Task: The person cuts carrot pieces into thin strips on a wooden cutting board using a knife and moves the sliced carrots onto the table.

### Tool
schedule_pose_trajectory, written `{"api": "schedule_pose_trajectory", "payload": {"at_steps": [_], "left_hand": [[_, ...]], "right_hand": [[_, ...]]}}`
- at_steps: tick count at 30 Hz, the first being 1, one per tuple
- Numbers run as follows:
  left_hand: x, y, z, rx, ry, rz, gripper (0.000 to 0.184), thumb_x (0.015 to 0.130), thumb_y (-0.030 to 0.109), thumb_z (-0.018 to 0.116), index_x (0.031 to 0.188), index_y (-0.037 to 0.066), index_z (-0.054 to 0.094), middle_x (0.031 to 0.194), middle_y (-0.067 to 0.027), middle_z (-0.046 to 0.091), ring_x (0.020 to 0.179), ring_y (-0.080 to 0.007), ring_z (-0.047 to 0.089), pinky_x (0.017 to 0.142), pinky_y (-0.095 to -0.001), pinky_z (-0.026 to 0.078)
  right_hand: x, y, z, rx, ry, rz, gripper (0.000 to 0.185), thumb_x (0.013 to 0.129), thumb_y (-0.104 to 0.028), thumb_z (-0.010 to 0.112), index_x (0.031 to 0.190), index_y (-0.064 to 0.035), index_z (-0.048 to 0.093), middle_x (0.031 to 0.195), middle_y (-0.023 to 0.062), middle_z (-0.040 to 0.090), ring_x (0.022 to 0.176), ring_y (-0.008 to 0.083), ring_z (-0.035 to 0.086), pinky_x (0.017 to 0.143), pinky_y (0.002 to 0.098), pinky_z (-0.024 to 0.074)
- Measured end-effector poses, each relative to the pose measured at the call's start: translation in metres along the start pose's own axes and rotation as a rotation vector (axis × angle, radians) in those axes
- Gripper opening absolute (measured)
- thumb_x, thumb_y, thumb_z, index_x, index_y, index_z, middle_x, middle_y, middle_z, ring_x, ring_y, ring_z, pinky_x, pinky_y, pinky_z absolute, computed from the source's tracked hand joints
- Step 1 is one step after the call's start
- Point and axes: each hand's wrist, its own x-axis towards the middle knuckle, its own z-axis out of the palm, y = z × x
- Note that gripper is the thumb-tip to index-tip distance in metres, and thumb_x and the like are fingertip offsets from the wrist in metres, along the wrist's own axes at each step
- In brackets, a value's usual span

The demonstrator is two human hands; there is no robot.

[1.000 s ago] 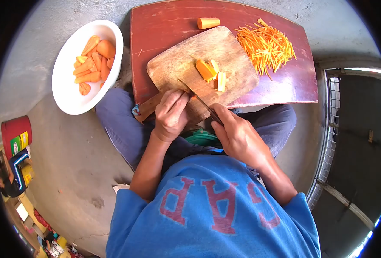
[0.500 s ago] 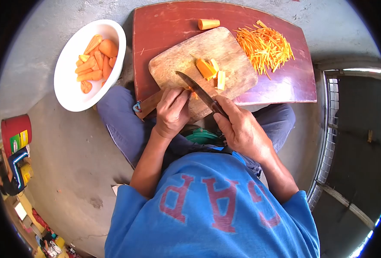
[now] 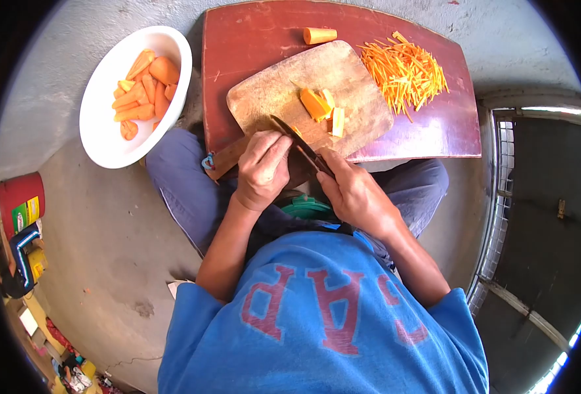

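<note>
My right hand is closed around the handle of a knife, whose blade points up and left over the near part of the wooden cutting board. Beside the blade, my left hand has its fingers bent together at the board's near edge; what they pinch is hidden. Several cut carrot chunks lie on the board, right of the knife tip. A heap of thin carrot strips rests on the red table, to the right of the board.
Behind the board lies a carrot piece. At the left stands a white basin holding peeled carrots. A red bucket is at the far left, near a partly visible person. A dark door is at the right.
Against the last earlier frame, my right hand and the knife have shifted slightly left and the blade sits closer to my left fingers. My left hand stays at nearly the same place.
</note>
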Motion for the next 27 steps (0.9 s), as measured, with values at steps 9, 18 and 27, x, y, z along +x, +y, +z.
{"api": "schedule_pose_trajectory", "payload": {"at_steps": [9, 18, 27], "left_hand": [[-0.009, -0.001, 0.001, 0.024, -0.011, -0.011, 0.038, 0.082, -0.021, 0.078, 0.114, -0.003, 0.077, 0.106, -0.0155, 0.074, 0.092, -0.0355, 0.075, 0.081, -0.0436, 0.062], [-0.007, -0.002, 0.001, -0.004, -0.006, -0.013, 0.041, 0.08, -0.021, 0.077, 0.115, -0.002, 0.076, 0.105, -0.0142, 0.073, 0.09, -0.0352, 0.072, 0.078, -0.044, 0.061], [-0.001, 0.0, -0.001, -0.022, -0.011, -0.03, 0.033, 0.081, -0.021, 0.08, 0.11, -0.003, 0.078, 0.102, -0.0154, 0.075, 0.09, -0.0348, 0.074, 0.08, -0.0423, 0.062]], "right_hand": [[-0.001, -0.02, -0.015, 0.079, 0.051, 0.008, 0.036, 0.109, -0.005, 0.066, 0.143, 0.003, 0.057, 0.104, 0.0348, 0.071, 0.104, 0.0574, 0.071, 0.084, 0.0566, 0.0568], [-0.008, -0.035, -0.023, 0.08, 0.008, 0.041, 0.032, 0.109, -0.004, 0.064, 0.139, 0.0007, 0.054, 0.103, 0.0343, 0.068, 0.102, 0.0591, 0.069, 0.081, 0.0591, 0.0541], [-0.005, -0.036, -0.019, 0.049, -0.006, 0.065, 0.034, 0.109, -0.007, 0.066, 0.141, 0.0022, 0.056, 0.109, 0.0363, 0.071, 0.107, 0.0585, 0.07, 0.085, 0.0603, 0.0561]]}}
